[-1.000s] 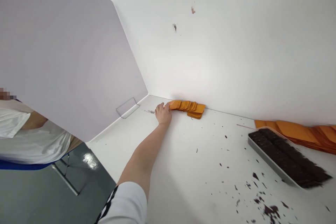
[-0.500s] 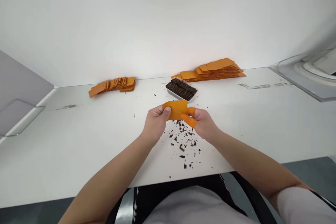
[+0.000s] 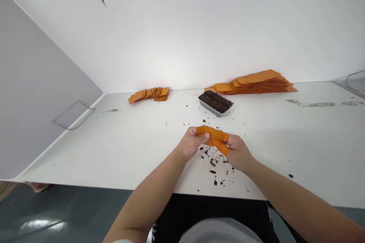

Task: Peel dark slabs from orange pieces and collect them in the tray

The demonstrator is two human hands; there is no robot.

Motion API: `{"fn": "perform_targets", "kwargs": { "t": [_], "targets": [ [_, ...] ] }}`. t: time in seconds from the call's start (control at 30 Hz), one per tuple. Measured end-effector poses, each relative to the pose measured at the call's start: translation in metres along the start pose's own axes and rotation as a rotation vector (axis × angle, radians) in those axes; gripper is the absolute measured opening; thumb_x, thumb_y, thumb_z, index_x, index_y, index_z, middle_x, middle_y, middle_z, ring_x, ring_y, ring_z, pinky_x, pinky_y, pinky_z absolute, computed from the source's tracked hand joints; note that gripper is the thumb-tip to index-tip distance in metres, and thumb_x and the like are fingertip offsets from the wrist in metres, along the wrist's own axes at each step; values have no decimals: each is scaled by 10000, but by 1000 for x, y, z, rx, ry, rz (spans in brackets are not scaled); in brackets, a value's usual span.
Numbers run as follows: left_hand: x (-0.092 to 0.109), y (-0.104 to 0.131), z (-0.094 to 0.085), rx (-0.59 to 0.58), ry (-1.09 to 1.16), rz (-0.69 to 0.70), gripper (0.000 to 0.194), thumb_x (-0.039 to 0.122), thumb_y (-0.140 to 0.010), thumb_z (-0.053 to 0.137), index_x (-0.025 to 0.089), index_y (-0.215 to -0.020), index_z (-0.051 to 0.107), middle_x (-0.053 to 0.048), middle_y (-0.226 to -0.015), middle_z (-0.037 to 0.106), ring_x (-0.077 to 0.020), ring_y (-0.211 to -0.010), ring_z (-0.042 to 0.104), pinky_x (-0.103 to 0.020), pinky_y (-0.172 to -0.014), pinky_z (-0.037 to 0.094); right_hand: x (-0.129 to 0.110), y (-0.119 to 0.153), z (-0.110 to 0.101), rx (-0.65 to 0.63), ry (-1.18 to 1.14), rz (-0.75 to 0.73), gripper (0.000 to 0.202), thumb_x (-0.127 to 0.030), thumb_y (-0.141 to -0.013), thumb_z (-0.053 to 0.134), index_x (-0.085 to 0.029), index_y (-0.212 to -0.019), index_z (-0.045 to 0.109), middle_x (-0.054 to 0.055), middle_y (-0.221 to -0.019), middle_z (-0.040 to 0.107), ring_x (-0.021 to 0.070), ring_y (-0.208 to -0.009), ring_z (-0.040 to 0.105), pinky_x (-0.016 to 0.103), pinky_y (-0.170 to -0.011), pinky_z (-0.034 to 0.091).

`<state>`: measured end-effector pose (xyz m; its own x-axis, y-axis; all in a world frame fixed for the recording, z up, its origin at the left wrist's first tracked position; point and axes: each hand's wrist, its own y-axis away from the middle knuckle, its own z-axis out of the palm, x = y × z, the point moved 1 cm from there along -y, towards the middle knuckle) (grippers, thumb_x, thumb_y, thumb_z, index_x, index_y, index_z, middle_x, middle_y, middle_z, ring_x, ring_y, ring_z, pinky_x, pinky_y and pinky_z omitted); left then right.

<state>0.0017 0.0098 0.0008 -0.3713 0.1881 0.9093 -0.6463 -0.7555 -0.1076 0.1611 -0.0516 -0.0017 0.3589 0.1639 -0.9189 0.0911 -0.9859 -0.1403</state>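
Observation:
A small flat orange packet (image 3: pixel 212 135) is held between my two hands above the table. My left hand (image 3: pixel 190 144) grips its left end, thumb on top. My right hand (image 3: pixel 238 153) pinches the right end; orange finger cots (image 3: pixel 221 147) cover its thumb and a finger. The packet bows slightly, and its underside is hidden. Dark brown flakes (image 3: pixel 212 162) lie scattered on the table under and in front of the hands. Just beyond stands a shallow tray (image 3: pixel 210 109) packed with rows of thin dark pieces (image 3: pixel 216 100).
A fanned stack of orange packets (image 3: pixel 256 82) lies behind the tray to the right, against the white wall. Another, smaller row of orange packets (image 3: pixel 149 93) rests at the back left. A wire handle (image 3: pixel 74 115) shows by the grey side panel.
The camera view has swung, so the tabletop things appear farther right. Both hands still hold the orange packet, now more bowed, and appear closer to the table's front edge.

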Motion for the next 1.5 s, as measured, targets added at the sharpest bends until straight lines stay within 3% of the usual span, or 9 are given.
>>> {"fn": "perform_targets", "kwargs": {
  "t": [0.13,0.27,0.57,0.73,0.87,1.2,1.4,1.5],
  "targets": [
    [3,2,5,2,-97,15,356,443,-794,741,135,-972,735,-104,-951,686,-223,-892,632,-355,-820,487,3,0,1,-7,31,82,268,-427,-883,530,-199,-889,672,13,-697,602,164,-618,529,296,-550,453],
    [5,5,7,80,-167,-19,376,491,-802,707,140,-937,714,-98,-942,673,-227,-906,631,-365,-820,500,0,-1,3,-19,78,168,268,-421,-873,519,-203,-885,674,2,-666,578,133,-534,454,274,-489,386],
    [2,9,1,336,-349,149,301,440,-771,722,151,-733,645,-12,-681,597,-130,-639,515,-285,-626,428,-2,-2,3,34,186,150,268,-419,-802,599,-247,-978,701,46,-925,686,218,-787,615,321,-602,490],
    [0,11,1,296,-291,165,306,419,-746,752,156,-691,606,-11,-644,607,-122,-592,512,-278,-590,418,1,-2,3,54,214,161,292,-435,-795,615,-280,-1025,707,43,-953,668,225,-830,628,297,-566,496],
    [-1,12,2,290,-376,202,311,442,-757,740,162,-699,617,-35,-692,622,-146,-636,556,-292,-604,445,2,-2,2,73,207,158,302,-411,-803,615,-276,-1060,697,50,-1017,668,226,-869,641,278,-542,498],
    [3,13,5,305,-693,274,159,273,-816,647,182,-689,671,-26,-675,605,-130,-602,527,-265,-554,395,13,-5,-4,105,237,186,402,-414,-769,656,-265,-1141,673,59,-1092,693,252,-916,655,403,-757,563],
    [8,14,8,287,-702,292,133,211,-798,647,179,-669,662,-26,-684,622,-138,-620,562,-261,-566,423,13,-7,-12,-32,275,91,367,-369,-809,627,-260,-1159,654,53,-1145,680,252,-1017,638,457,-917,522],
    [9,15,9,276,-717,275,143,188,-785,660,176,-643,644,-14,-652,599,-132,-607,550,-249,-551,411,15,-7,-21,9,311,97,408,-439,-806,644,-246,-1166,653,70,-1146,678,266,-1002,643,471,-903,531]
  ]
}}
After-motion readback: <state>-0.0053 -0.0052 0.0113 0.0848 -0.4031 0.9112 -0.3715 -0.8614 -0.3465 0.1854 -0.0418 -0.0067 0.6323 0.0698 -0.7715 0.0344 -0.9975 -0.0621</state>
